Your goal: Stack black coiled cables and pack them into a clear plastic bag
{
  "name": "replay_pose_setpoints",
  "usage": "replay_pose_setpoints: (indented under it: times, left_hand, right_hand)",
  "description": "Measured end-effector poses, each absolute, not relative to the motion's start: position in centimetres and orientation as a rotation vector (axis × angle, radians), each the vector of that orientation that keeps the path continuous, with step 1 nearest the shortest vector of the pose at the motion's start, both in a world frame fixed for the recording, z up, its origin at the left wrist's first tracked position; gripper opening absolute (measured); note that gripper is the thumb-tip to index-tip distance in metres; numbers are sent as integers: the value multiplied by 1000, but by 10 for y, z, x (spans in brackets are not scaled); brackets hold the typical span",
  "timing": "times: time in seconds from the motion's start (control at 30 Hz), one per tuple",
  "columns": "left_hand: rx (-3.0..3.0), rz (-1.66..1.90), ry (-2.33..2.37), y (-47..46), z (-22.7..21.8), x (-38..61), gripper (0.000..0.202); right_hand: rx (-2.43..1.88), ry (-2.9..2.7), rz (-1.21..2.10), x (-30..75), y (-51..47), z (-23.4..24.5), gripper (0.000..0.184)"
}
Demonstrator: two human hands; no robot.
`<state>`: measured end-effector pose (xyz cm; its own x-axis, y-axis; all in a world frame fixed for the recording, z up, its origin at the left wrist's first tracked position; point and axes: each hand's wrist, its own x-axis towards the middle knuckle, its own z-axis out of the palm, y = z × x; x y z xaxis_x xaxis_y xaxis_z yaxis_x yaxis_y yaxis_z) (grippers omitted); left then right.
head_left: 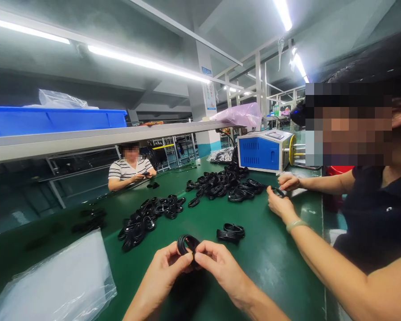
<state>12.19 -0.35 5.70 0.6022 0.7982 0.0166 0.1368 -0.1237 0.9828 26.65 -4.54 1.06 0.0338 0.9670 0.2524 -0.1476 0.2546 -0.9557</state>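
Green table (263, 263), coil (182, 244), illegible sign (210, 96)

Between left hand (160, 269) and right hand (223, 267), a round black cable coil (183, 245) is sitting; beyond it, heaped black cable coils (218, 184) are lying on the flat green tabletop (263, 263), a boxy blue-and-white machine (259, 153) is standing behind, a flat clear plastic bag (63, 281) is resting left.

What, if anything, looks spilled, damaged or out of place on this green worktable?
Nothing stands out as spilled or visibly damaged. The black coils lie in loose, untidy heaps on the green worktable, and the left hand and right hand hold a single coil between them.
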Motion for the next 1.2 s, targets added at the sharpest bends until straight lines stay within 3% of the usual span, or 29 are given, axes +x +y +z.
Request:
replay_pose_setpoints:
  times: [0.17,0.47,0.63,0.93,1.2]
  left_hand:
    - [1869,655,966,2,49,118,28]
    - [1872,467,781,-1,60,109,23]
    - [1986,451,943,1,52,105,23]
    - [1796,564,720,-9,63,118,27]
    - [1754,523,740,-8,70,105,27]
  right_hand:
    - [-1056,-1425,739,273,-44,10,18]
    - [-999,-1459,1053,270,-44,3,20]
    - [-1203,-1604,674,265,-47,4,20]
    - [-845,-1250,1260,267,-47,10,29]
    - [-885,-1462,1193,283,-51,18,16]
